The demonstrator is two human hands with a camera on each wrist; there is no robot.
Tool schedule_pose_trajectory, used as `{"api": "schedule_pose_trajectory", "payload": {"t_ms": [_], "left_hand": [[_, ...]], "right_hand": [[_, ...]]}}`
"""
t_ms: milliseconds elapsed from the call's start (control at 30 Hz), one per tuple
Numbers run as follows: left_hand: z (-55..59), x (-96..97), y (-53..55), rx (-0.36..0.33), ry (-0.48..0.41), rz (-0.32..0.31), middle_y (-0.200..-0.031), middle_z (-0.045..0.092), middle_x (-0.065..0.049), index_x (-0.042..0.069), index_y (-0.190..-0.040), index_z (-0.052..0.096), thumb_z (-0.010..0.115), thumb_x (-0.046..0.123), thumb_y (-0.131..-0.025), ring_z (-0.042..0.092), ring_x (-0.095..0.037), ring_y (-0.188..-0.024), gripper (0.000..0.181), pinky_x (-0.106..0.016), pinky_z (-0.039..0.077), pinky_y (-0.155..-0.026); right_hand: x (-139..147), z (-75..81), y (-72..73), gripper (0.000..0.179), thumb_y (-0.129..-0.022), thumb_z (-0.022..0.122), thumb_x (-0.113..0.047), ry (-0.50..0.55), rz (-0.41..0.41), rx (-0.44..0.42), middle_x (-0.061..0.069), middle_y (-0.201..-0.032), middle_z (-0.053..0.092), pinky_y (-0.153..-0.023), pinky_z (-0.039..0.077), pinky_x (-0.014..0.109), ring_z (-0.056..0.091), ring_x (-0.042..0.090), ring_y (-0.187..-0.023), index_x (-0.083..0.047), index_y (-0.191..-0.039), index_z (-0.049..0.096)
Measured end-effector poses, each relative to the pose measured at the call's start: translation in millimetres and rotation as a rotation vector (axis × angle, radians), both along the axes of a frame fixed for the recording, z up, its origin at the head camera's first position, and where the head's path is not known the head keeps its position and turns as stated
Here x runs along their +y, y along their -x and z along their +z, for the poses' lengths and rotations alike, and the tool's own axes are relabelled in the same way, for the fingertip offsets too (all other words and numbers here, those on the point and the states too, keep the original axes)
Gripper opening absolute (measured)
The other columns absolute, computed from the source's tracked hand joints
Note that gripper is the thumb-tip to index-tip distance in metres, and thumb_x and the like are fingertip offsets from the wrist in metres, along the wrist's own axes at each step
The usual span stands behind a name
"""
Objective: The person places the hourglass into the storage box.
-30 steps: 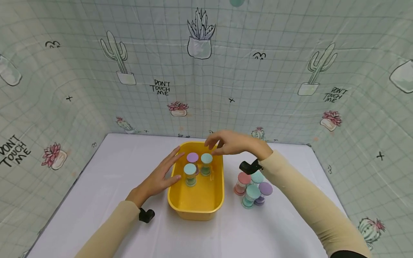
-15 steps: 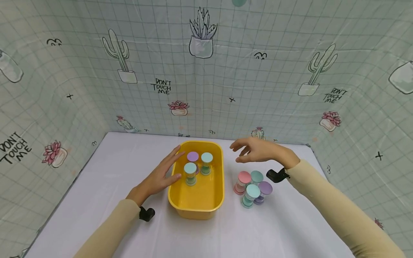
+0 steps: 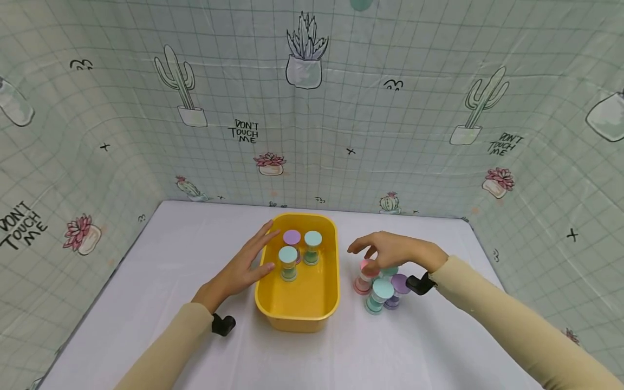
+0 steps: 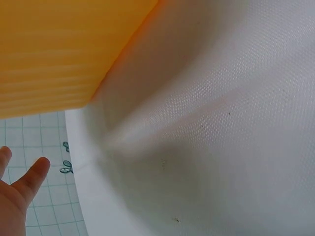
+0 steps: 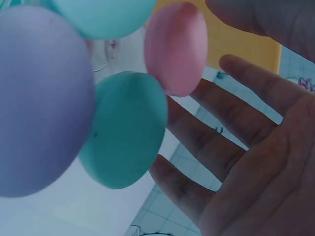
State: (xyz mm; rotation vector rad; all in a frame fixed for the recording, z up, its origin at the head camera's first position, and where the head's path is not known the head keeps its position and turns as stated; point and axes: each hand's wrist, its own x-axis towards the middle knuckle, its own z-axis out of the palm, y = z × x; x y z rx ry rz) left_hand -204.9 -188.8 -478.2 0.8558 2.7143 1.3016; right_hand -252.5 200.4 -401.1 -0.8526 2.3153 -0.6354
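Note:
My right hand [image 3: 394,252] hovers over a cluster of small sand timers, fingers spread and thumb overlapping the pink-capped sand timer [image 3: 363,285]. In the right wrist view the pink cap [image 5: 176,49] lies between thumb and fingers, nothing gripped. Around it stand a teal-capped timer [image 3: 382,290], a purple-capped timer [image 3: 400,284] and another teal one [image 5: 125,130], partly hidden behind my hand in the head view. My left hand [image 3: 238,272] rests at the left rim of a yellow tub [image 3: 297,301], fingers extended. Inside the tub stand two pale-teal timers [image 3: 312,238] and a purple one [image 3: 292,236].
A white cloth [image 3: 312,360] covers the table. Grid-patterned fabric [image 3: 341,119] with cactus drawings rises behind and at both sides. The timer cluster stands just right of the tub.
My right hand has moved right, away from above the tub, then lowered over the timers beside it. My left hand has stayed at the tub's left rim.

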Motion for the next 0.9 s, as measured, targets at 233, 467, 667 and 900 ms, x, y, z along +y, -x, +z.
{"api": "schedule_pose_trajectory", "payload": {"t_ms": [233, 467, 667, 900], "left_hand": [[-0.7, 1.0, -0.5, -0.01, -0.019, 0.001, -0.175, 0.008, 0.002, 0.025, -0.161, 0.034, 0.059, 0.043, -0.098, 0.014, -0.035, -0.16, 0.07, -0.07, 0.02, -0.122], [-0.1, 2.3, 0.9, -0.009, -0.016, -0.003, -0.175, 0.006, 0.003, 0.025, -0.16, 0.034, 0.058, 0.044, -0.099, 0.013, -0.034, -0.16, 0.069, -0.07, 0.018, -0.122], [2.1, 2.6, 1.9, 0.005, -0.015, -0.006, -0.175, 0.006, 0.003, 0.025, -0.16, 0.035, 0.057, 0.044, -0.099, 0.014, -0.034, -0.16, 0.068, -0.069, 0.018, -0.123], [1.9, 2.5, 0.3, -0.003, -0.014, -0.004, -0.175, 0.006, 0.003, 0.024, -0.16, 0.036, 0.058, 0.043, -0.099, 0.014, -0.034, -0.161, 0.068, -0.069, 0.019, -0.122]], "right_hand": [[5, -7.0, -1.3, 0.052, -0.087, 0.072, -0.022, -0.048, -0.002, -0.01, 0.013, -0.139, 0.065, -0.099, 0.058, 0.046, 0.066, 0.033, -0.121, -0.011, -0.138, 0.064], [6, -7.8, -1.1, 0.048, -0.084, 0.073, -0.019, -0.106, 0.022, -0.011, 0.005, -0.128, 0.071, -0.094, 0.055, 0.039, 0.063, 0.019, -0.106, -0.01, -0.131, 0.069], [3, -6.4, 0.9, 0.043, -0.084, 0.072, -0.015, -0.135, 0.031, -0.016, -0.004, -0.112, 0.071, -0.082, 0.052, 0.028, 0.059, 0.013, -0.092, -0.01, -0.126, 0.072], [-4, -7.3, 4.6, 0.038, -0.085, 0.071, -0.013, -0.098, 0.04, 0.002, -0.001, -0.112, 0.071, -0.08, 0.053, 0.026, 0.058, 0.013, -0.091, -0.008, -0.122, 0.072]]}}
